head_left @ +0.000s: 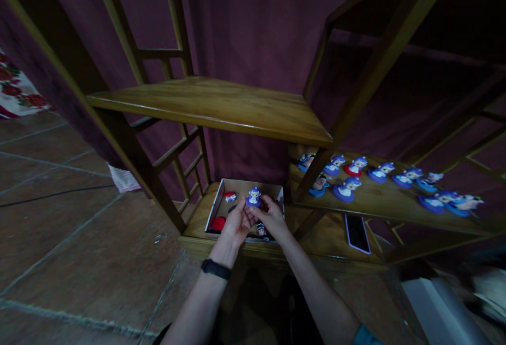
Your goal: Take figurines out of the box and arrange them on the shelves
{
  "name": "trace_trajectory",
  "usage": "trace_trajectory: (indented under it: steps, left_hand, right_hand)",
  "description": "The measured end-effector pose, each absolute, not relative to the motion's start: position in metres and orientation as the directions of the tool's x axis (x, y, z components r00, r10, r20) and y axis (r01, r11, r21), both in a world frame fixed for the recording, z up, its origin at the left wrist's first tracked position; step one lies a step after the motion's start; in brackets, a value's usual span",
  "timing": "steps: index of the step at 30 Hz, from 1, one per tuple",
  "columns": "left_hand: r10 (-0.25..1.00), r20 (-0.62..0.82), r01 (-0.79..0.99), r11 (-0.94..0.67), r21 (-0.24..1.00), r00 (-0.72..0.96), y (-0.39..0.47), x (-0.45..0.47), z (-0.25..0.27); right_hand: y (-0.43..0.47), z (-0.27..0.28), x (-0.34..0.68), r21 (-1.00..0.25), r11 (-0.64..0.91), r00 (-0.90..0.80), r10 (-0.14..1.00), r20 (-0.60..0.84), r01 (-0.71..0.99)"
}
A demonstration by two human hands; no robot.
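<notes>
1. Figurine [254,196], blue-capped, white-bodied, on a round purple-blue base; upright, held above the open box [237,183], facing the wearer.
2. Left hand [238,224]: fingers drawn in, pinching the base from its left and near side; dark wristband [216,269] on the wrist.
3. Right hand [272,219]: thumb and fingers closed at the base's right edge, sharing the hold.
4. Box contents: red round piece [218,223], near left corner; red-and-white piece [230,196], towards the back; black-and-white striped piece [261,228], near side, partly hidden by the hands.
5. Shelf [379,193], to the right: a loose group of based figurines, among them a purple-based one [347,189] and a red-based one [356,166], standing apart from it.
6. Phone [358,233], dark screen up, on the lower board [330,229].
7. Step in hand, as judged: two-handed holding or adjusting of the piece at its base.
8. Handling requirement, as judged: keep it upright, grip low, clear the box rim and the overhanging board [217,105].
</notes>
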State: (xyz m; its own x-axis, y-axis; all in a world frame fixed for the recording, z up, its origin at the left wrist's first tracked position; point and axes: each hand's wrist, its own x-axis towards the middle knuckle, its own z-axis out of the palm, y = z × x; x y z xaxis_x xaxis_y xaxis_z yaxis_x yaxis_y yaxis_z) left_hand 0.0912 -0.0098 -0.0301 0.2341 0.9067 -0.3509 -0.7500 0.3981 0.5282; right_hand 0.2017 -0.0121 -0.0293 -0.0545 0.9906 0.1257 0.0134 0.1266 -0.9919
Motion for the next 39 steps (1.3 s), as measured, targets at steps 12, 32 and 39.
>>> trace_trajectory:
  steps: [12,32,39]
  left_hand:
    - [0.944,-0.28,-0.78,0.305,0.546,0.173,-0.011,0.087,-0.025]
    - [0.917,-0.377,-0.804,0.319,0.501,0.129,-0.009,0.088,-0.022]
    - [0.916,-0.369,-0.798,0.337,0.5,0.156,-0.01,0.087,-0.021]
  right_hand:
    - [-0.008,-0.037,0.209,-0.995,0.07,0.031,0.997,0.073,0.071]
    - [-0.014,-0.026,0.213,-0.931,0.123,0.017,0.99,0.137,0.343]
    - [-0.02,-0.016,0.212,-0.825,0.24,-0.007,0.961,0.275,0.512]
